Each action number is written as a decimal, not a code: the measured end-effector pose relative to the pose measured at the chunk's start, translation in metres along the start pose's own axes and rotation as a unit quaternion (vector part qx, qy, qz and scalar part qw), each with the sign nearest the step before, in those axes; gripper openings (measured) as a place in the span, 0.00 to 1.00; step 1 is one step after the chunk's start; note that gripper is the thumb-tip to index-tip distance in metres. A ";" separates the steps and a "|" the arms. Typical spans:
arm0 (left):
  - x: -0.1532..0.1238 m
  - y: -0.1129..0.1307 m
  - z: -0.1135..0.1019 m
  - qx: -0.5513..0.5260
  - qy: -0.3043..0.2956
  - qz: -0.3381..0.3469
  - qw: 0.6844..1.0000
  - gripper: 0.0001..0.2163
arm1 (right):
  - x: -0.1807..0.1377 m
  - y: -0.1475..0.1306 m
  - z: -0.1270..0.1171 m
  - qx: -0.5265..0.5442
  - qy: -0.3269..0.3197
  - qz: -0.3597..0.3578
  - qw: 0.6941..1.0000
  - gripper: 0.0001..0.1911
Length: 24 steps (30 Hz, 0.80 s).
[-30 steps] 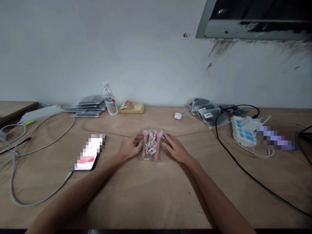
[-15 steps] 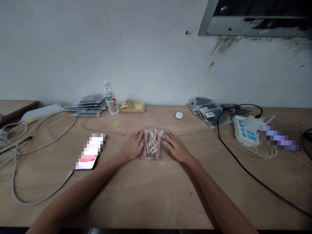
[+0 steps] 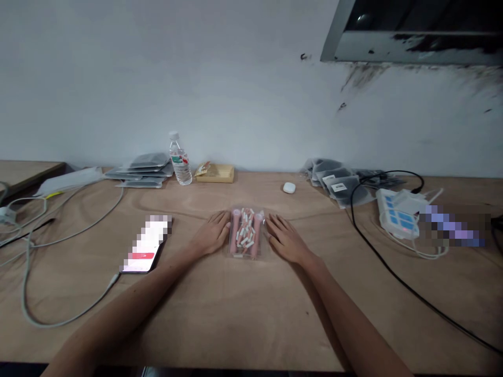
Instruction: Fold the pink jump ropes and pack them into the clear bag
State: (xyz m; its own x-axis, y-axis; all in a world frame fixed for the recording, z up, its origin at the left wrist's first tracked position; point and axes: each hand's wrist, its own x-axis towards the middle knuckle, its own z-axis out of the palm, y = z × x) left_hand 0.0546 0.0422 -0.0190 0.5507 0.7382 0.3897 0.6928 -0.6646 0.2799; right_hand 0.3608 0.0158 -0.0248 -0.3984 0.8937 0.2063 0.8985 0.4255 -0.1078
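Packet of clear plastic, with two pink handles and white-and-pink pieces inside, lies flat on the wooden table between my left hand and my right hand. Both rest palm down beside its edges, fingers extended and slightly spread, gripping nothing; whether either one touches the plastic, I cannot tell.

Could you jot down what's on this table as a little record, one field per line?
Centre: clear plastic bag holding a pink-handled beaded jump rope, flat on the wooden table
Left hand: open, palm down, beside bag; contact unclear
Right hand: open, palm down, close to bag's right side
Left: smartphone, screen lit, cable attached
Back: water bottle, tan box
Right: white-and-blue power strip
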 end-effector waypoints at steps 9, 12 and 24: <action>-0.001 0.002 -0.004 0.022 -0.041 0.021 0.999 0.23 | 0.000 0.002 0.008 -0.013 0.034 0.030 0.999 0.29; -0.002 0.001 -0.004 0.024 -0.039 0.036 0.998 0.21 | 0.000 0.006 0.011 -0.004 0.028 0.020 0.999 0.28; -0.001 0.003 -0.006 0.054 -0.063 0.059 0.995 0.22 | -0.001 0.007 0.007 0.002 0.026 0.007 1.000 0.28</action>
State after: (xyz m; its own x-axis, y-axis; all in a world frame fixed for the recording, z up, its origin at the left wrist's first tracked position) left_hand 0.0533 0.0387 -0.0131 0.6800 0.6692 0.2997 0.6624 -0.7359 0.1404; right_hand 0.3660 0.0194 -0.0328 -0.3752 0.8911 0.2553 0.9034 0.4132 -0.1145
